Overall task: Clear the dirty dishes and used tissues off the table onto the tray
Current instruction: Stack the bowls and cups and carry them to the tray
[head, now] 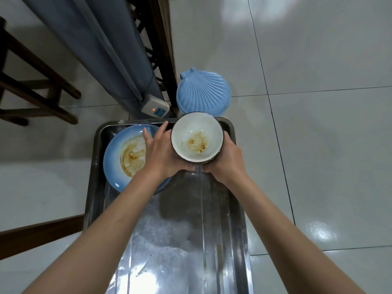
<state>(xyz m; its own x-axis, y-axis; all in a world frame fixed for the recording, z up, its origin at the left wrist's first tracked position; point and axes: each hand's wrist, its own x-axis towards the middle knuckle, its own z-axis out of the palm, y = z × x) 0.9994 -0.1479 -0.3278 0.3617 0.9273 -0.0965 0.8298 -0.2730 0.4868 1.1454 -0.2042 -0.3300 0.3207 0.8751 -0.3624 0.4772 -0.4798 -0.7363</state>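
White ceramic bowl point(197, 139) with a dark rim and brown sauce stains sits cupped between both hands over the steel tray point(169, 219), toward its one o'clock corner: left hand point(163, 153) and right hand point(228, 159) curl round its sides. Stained blue plate point(125, 158) lies at the tray's eleven o'clock; bare metal stretches toward six. No writing is legible.

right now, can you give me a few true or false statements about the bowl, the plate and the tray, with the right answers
1. Both hands hold the white bowl. True: the left hand and right hand wrap its sides.
2. The bowl is clean inside. False: brown sauce marks show on its bottom.
3. The blue plate lies in the metal tray. True.
4. The plate lies to the right of the bowl. False: it lies to the left.
5. A blue shell-shaped lid sits beyond the tray's far end. True.
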